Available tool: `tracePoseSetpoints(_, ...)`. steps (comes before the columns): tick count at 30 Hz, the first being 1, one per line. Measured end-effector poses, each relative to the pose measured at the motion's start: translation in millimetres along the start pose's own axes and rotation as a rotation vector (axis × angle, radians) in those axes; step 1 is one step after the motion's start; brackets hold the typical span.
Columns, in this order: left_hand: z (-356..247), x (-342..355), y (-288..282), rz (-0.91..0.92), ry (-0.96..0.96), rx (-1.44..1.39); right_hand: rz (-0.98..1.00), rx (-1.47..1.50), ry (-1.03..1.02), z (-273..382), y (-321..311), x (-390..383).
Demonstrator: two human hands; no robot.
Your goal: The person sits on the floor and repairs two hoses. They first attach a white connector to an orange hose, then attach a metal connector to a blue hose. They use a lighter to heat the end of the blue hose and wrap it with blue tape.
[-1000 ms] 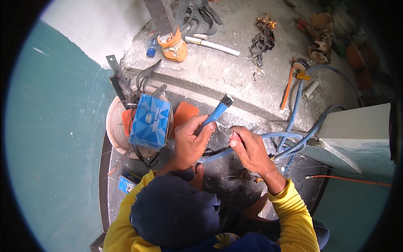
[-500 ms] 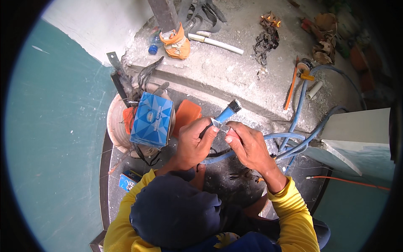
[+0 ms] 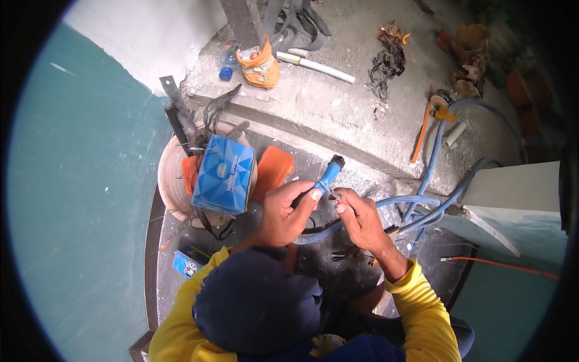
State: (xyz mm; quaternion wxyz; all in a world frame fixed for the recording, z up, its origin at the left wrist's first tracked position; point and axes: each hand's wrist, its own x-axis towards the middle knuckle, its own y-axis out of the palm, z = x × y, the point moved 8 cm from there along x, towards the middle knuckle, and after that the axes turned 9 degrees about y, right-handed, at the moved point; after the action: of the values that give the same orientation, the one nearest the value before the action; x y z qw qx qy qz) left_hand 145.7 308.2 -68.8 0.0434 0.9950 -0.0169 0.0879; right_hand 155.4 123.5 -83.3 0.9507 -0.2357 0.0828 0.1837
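Note:
My left hand (image 3: 287, 212) is closed around a blue tube-like piece (image 3: 329, 176) with a black end, which slants up and to the right. Its left thumb lies along the blue side. Close by on the right, my right hand (image 3: 363, 221) pinches a thin greyish strip (image 3: 333, 195) between thumb and fingertips. That strip reaches toward the blue piece; whether it is fixed to it I cannot tell. Behind and below both hands runs a blue hose (image 3: 319, 234).
A blue box (image 3: 223, 174) rests on a round bucket (image 3: 170, 196) at left, beside an orange container (image 3: 273, 172). Burning scraps (image 3: 389, 63) lie on the concrete step. Also there are a white pipe (image 3: 322, 70), an orange bag (image 3: 259, 67) and an orange strip (image 3: 421, 130).
The strip was stretched flat between both hands over the blue piece; now it hangs bunched from my right fingers. My right hand has shifted slightly right and down, and the blue piece stands more upright.

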Motion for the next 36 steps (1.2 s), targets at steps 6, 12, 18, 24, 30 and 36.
tracePoseSetpoints(6, -19.0, 29.9, -28.1, -0.202, 0.045, -0.114, -0.07, 0.079, 0.104, -48.2, 0.5, -17.6)
tracePoseSetpoints(12, 2.7, 26.6, -3.4, -0.031, -0.171, -0.153, -0.07, 0.038, -0.071, 8.1, -20.8, -6.3)
tracePoseSetpoints(18, 2.6, 22.0, 3.4, 0.089, -0.18, -0.109, -0.05, -0.148, -0.213, 44.5, -22.2, -5.1)
tracePoseSetpoints(24, -3.3, 20.7, 3.9, 0.129, -0.15, -0.079, -0.033, -0.17, -0.185, 51.9, -23.9, -1.4)
tracePoseSetpoints(30, -4.6, 20.2, 4.5, 0.135, -0.136, -0.085, -0.044, -0.198, -0.209, 53.7, -24.0, -5.7)
tracePoseSetpoints(36, -15.7, 25.1, 5.1, 0.184, -0.033, 0.0, -0.083, -0.153, -0.13, 57.9, -18.6, -10.1)
